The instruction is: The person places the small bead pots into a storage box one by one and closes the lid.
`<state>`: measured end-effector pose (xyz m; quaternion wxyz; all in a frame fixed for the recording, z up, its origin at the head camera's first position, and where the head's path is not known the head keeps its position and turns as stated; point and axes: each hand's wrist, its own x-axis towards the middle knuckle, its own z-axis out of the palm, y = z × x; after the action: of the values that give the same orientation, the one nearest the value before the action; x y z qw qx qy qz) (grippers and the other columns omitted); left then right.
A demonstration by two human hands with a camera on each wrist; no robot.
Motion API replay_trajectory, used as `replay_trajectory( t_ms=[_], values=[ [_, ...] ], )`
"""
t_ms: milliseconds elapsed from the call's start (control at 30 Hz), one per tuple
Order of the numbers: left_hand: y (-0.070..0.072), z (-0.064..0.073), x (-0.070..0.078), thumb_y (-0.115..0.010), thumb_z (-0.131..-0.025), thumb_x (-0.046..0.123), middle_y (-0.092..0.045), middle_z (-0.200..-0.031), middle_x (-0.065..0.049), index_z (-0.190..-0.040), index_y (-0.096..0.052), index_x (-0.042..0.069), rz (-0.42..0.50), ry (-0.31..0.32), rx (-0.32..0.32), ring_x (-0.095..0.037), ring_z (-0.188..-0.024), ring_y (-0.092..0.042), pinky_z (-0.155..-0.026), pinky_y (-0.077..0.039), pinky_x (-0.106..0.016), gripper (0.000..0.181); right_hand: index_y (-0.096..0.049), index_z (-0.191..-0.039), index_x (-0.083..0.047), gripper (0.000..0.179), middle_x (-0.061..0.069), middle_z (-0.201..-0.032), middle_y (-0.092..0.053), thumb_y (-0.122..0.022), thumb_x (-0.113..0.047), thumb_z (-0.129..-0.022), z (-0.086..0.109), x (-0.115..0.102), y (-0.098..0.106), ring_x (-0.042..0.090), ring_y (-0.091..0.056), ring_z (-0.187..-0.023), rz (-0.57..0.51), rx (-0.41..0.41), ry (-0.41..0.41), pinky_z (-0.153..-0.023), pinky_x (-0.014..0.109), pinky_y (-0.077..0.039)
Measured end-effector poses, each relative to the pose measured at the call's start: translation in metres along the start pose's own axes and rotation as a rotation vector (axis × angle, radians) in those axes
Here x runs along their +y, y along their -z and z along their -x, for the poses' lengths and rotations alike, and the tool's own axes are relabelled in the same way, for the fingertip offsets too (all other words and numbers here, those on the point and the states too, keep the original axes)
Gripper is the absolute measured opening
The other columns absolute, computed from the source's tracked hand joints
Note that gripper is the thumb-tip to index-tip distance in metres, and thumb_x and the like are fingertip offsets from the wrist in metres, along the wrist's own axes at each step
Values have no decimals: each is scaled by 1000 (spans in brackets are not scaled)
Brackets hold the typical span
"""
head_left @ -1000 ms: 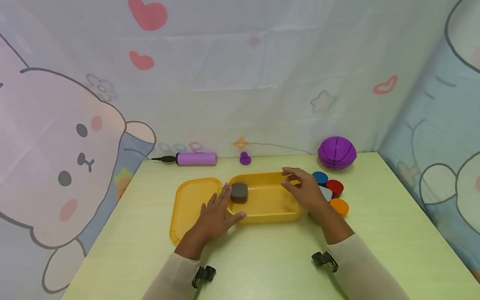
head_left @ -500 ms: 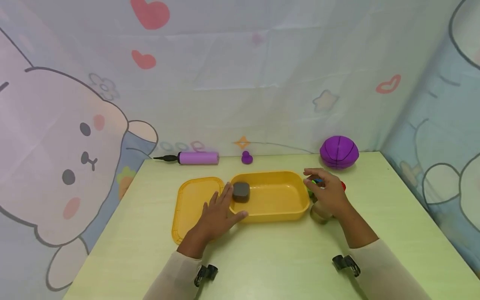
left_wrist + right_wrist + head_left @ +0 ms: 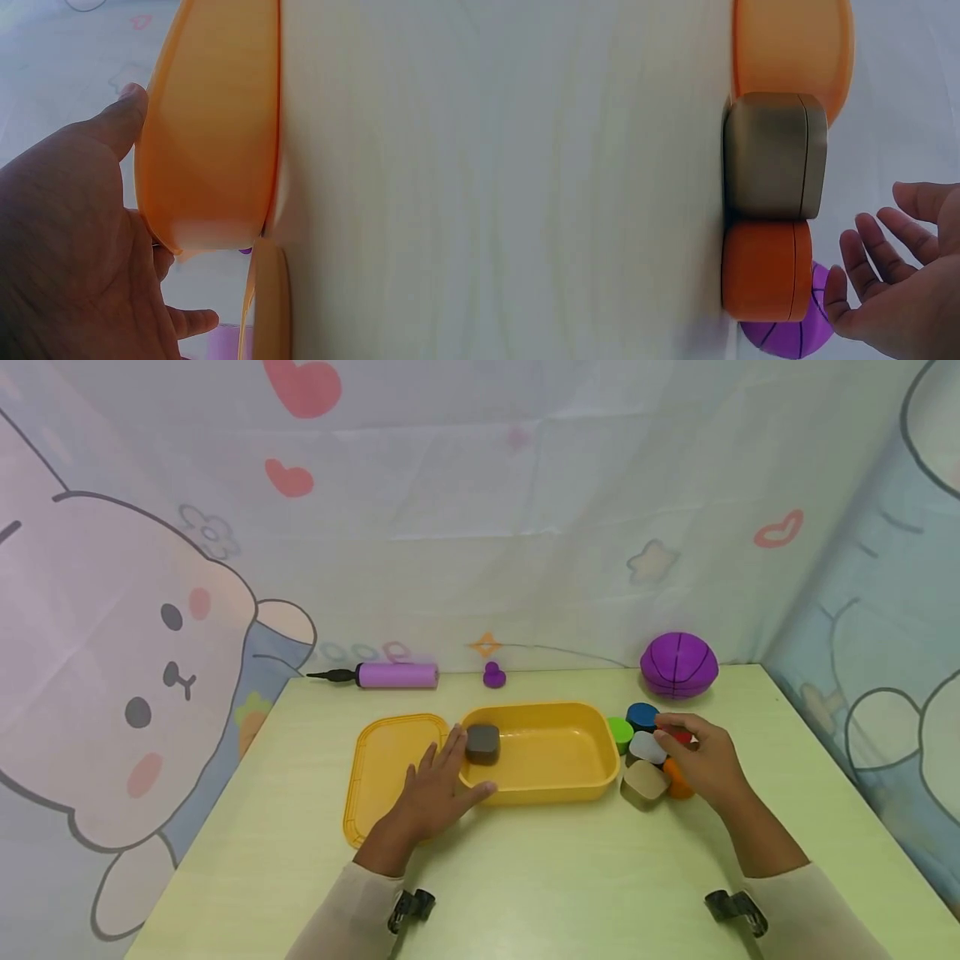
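A yellow rectangular box (image 3: 555,789) stands in mid-table, with a dark grey rounded block (image 3: 482,744) at its left end. My left hand (image 3: 431,793) rests against the box's left end, fingers fairly straight along the rim and thumb at the front corner. To the right of the box my right hand (image 3: 705,764) hovers over a cluster of small lidded containers, its fingers loosely bent around nothing. The cluster has beige (image 3: 643,784), orange (image 3: 677,781), white (image 3: 648,747), blue (image 3: 642,717) and green (image 3: 620,732) pieces. A red one (image 3: 678,734) is partly hidden under the hand.
A flat yellow lid (image 3: 382,768) lies left of the box, partly under the left hand. Along the back edge are a purple hand pump (image 3: 393,675), a small purple knobbed piece (image 3: 493,676) and a purple ball (image 3: 678,665). A printed cloth hangs behind the table.
My right hand has moved right, from over the box's right end to over the container cluster, uncovering the green and beige pieces. The left hand has stayed at the box.
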<state>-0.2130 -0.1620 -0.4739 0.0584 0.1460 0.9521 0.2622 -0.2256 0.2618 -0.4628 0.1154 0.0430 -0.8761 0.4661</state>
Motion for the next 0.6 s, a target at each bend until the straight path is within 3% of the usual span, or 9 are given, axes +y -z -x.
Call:
replay_trajectory(
  t_ms=[233, 300, 367, 467, 600],
  values=[
    [-3, -2, -3, -52, -102, 79, 2, -186, 8, -178, -6, 24, 2, -1, 3, -47, -172, -6, -129, -5, -82, 105, -69, -144, -5, 43, 20, -137, -71, -63, -33, -113, 9, 11, 11, 26, -59, -127, 37, -19, -87, -86, 6, -45],
    [-4, -2, -3, -52, -102, 79, 2, -186, 8, -178, -5, 24, 1, 0, 1, -47, -172, -6, -129, -4, -82, 105, -69, -145, -4, 44, 22, -139, -70, -63, -34, -113, 11, 16, 14, 31, -59, -131, 31, -22, -102, -88, 8, -45],
    [-4, -1, -4, -52, -102, 79, 2, -186, 7, -178, -6, 24, -1, -3, 3, -48, -171, -6, -129, -4, -83, 104, -69, -144, -5, 44, 22, -141, -70, -63, -35, -113, 12, 23, 18, 23, -60, -129, 23, -19, -114, -90, 9, -45],
    [-3, -2, -4, -52, -102, 79, 2, -186, 8, -178, -6, 24, 3, -7, 8, -48, -171, -6, -129, -4, -83, 104, -71, -142, -5, 46, 14, -137, -72, -64, -39, -112, 14, 32, 24, 1, -57, -119, 25, -5, -131, -91, 10, -45],
    [-3, -3, -5, -51, -102, 79, 2, -186, 9, -178, -5, 25, 2, -8, 8, -47, -171, -6, -130, -4, -82, 104, -71, -142, -4, 49, -12, -122, -71, -67, -42, -110, 16, 46, 31, -17, -50, -107, 20, -15, -146, -89, 8, -43]
  ],
)
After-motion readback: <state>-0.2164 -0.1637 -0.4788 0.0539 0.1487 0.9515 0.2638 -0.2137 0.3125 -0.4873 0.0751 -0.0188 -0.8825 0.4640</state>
